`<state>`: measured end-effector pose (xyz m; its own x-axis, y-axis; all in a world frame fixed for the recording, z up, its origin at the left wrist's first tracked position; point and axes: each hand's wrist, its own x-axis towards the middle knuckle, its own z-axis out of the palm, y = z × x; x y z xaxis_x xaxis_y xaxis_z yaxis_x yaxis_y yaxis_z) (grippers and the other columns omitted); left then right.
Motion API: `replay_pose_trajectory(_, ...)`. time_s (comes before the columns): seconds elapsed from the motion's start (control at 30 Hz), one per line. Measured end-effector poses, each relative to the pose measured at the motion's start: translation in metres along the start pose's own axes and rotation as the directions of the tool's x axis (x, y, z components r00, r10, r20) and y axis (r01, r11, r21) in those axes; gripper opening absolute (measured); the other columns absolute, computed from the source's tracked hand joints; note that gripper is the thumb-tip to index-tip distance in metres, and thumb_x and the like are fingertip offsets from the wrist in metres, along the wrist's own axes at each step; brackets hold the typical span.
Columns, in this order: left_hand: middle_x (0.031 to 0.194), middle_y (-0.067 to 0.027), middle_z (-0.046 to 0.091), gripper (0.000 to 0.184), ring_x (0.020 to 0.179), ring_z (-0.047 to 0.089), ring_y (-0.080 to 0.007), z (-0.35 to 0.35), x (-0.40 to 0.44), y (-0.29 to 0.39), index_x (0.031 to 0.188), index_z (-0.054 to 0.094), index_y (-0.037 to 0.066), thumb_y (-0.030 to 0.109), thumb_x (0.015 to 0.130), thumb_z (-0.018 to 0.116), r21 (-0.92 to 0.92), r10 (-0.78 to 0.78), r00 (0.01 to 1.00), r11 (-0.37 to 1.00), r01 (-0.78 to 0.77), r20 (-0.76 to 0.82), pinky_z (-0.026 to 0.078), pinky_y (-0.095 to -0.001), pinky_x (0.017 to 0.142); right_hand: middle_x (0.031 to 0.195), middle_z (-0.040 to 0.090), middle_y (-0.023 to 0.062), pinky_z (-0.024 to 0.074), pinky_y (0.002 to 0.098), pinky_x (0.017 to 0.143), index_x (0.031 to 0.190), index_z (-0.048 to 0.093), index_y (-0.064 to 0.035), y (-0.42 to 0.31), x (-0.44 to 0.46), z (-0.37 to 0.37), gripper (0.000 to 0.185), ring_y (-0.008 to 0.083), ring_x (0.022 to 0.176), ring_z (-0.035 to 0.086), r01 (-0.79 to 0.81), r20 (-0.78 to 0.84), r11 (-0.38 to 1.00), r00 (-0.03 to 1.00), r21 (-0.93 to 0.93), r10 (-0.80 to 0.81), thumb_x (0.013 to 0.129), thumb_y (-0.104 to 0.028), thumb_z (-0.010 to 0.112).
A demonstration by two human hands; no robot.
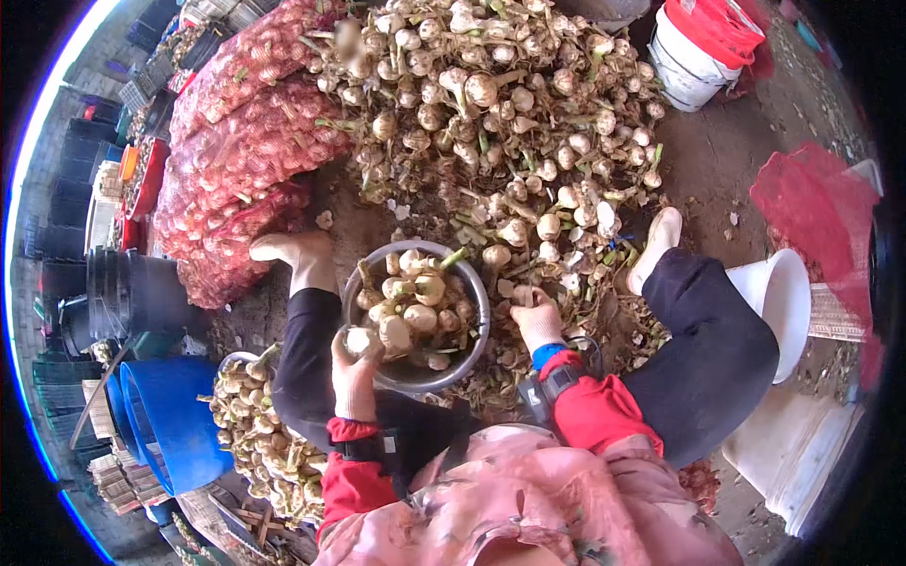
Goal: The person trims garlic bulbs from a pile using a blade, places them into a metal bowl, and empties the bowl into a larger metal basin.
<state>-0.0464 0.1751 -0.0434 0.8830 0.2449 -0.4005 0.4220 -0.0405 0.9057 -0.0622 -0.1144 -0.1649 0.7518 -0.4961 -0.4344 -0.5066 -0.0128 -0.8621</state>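
Observation:
My left hand (355, 382), in a pale glove, grips a garlic bulb (360, 341) with its white side facing up, at the near-left edge of a metal basin (482, 332). Inside the basin lie several trimmed garlic bulbs (421, 318), one with a green stem. To the right of the basin my right hand (539, 322), gloved too, is closed with its fingers pinched together. A small pale thing shows at those fingertips, too small to name. Beyond both hands spreads a big heap of garlic (481, 90) with stalks and roots.
Red mesh sacks of garlic (250, 141) are stacked at the far left. A blue barrel (179, 415) and another garlic pile (260, 434) are on my left. White buckets stand at right (788, 316) and far right (684, 71). Peelings litter the floor.

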Motion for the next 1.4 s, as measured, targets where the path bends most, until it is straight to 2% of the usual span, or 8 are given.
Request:
replay_pose_trajectory(0.07, 0.12, -0.0121, 0.063, 0.083, 0.107, 0.062, -0.0214, -0.015, 0.016, -0.019, 0.144, 0.037, 0.008, 0.017, 0.074, 0.081, 0.566, 0.025, 0.999, 0.824, -0.033, 0.022, 0.05, -0.0334, 0.089, 0.102, 0.068, 0.0151, 0.0519, 0.0398, 0.082, 0.109, 0.067, -0.0127, 0.005, 0.022, 0.008, 0.035, 0.033, 0.094, 0.066, 0.145, -0.123, 0.98, 0.979, -0.137, -0.162, 0.074, -0.012, 0.069)
replay_pose_trajectory(0.33, 0.131, -0.0115, 0.056, 0.065, 0.114, 0.055, -0.017, -0.015, 0.018, -0.018, 0.142, 0.041, 0.0, 0.0, 0.083, 0.069, -0.009, 0.06, 0.983, 0.998, -0.063, -0.176, 0.045, -0.0293, 0.095, 0.141, 0.043, 0.0103, 0.0474, 0.0467, 0.095, 0.119, 0.062, -0.0238, -0.006, 0.102, 0.061, 0.042, 0.0379, 0.114, 0.057, 0.329, 0.347, 0.767, 0.926, -0.551, -0.148, 0.079, -0.011, 0.065)
replay_pose_trajectory(0.47, 0.12, -0.0076, 0.06, 0.052, 0.105, 0.058, -0.0148, 0.01, -0.003, 0.008, 0.134, 0.05, 0.001, -0.003, 0.084, 0.066, 0.048, 0.183, 0.925, 0.983, -0.177, -0.334, 0.046, -0.0279, 0.092, 0.098, 0.068, 0.0154, 0.0513, 0.0427, 0.08, 0.103, 0.069, -0.0175, 0.042, 0.145, 0.075, 0.02, 0.0392, 0.091, 0.065, 0.307, 0.232, 0.905, 0.942, -0.294, -0.244, 0.083, -0.02, 0.067)
replay_pose_trajectory(0.6, 0.115, -0.0077, 0.061, 0.034, 0.105, 0.058, -0.0159, 0.063, -0.029, 0.04, 0.123, 0.058, -0.001, 0.003, 0.089, 0.06, -0.111, -0.033, 0.999, 0.993, 0.03, -0.026, 0.045, -0.0294, 0.095, 0.103, 0.07, 0.0069, 0.0515, 0.0308, 0.084, 0.102, 0.07, -0.0088, -0.017, 0.112, 0.026, 0.024, 0.0187, 0.093, 0.066, 0.12, 0.317, 0.947, 0.923, 0.299, -0.217, 0.078, -0.002, 0.071)
replay_pose_trajectory(0.77, 0.13, -0.007, 0.054, 0.072, 0.118, 0.051, -0.0168, 0.117, -0.007, 0.008, 0.141, 0.039, 0.0, 0.037, 0.086, 0.067, -0.297, -0.057, 0.72, 0.886, 0.356, 0.692, 0.038, -0.0311, 0.102, 0.109, 0.069, 0.0024, 0.0469, 0.0313, 0.097, 0.105, 0.069, -0.0083, -0.124, 0.008, -0.026, 0.029, 0.0166, 0.104, 0.063, -0.07, 0.706, 0.899, 0.646, 0.432, -0.289, 0.08, 0.006, 0.067)
replay_pose_trajectory(0.93, 0.121, -0.0035, 0.059, 0.069, 0.114, 0.054, -0.0163, 0.119, -0.03, 0.026, 0.132, 0.048, 0.005, 0.026, 0.074, 0.079, -0.255, 0.022, 0.574, 0.909, 0.329, 0.819, 0.043, -0.0316, 0.098, 0.136, 0.054, 0.0053, 0.0344, 0.0299, 0.108, 0.133, 0.055, -0.0061, -0.125, -0.055, -0.059, 0.059, 0.0164, 0.125, 0.05, -0.072, 0.719, 0.868, 0.595, 0.492, -0.358, 0.077, 0.012, 0.062)
replay_pose_trajectory(1.1, 0.124, -0.0061, 0.055, 0.086, 0.114, 0.053, -0.0173, 0.1, -0.049, 0.022, 0.137, 0.038, 0.004, 0.005, 0.064, 0.084, -0.117, -0.001, 0.75, 0.988, 0.104, 0.661, 0.045, -0.0316, 0.098, 0.111, 0.065, 0.0122, 0.0492, 0.0328, 0.09, 0.107, 0.068, -0.0079, -0.091, -0.07, -0.072, 0.036, 0.0233, 0.104, 0.063, 0.643, 0.37, 0.766, 0.712, -0.004, -0.597, 0.074, 0.006, 0.064)
replay_pose_trajectory(1.4, 0.125, -0.0074, 0.055, 0.097, 0.111, 0.058, -0.0196, 0.079, -0.061, 0.032, 0.139, 0.036, 0.007, 0.01, 0.059, 0.092, 0.008, 0.234, 0.736, 0.951, -0.309, 0.636, 0.051, -0.0331, 0.094, 0.095, 0.062, 0.0125, 0.0515, 0.0462, 0.074, 0.085, 0.065, -0.0098, -0.113, -0.101, -0.044, 0.01, 0.0351, 0.085, 0.064, 0.754, 0.551, 0.507, 0.654, -0.419, -0.518, 0.076, -0.012, 0.063)
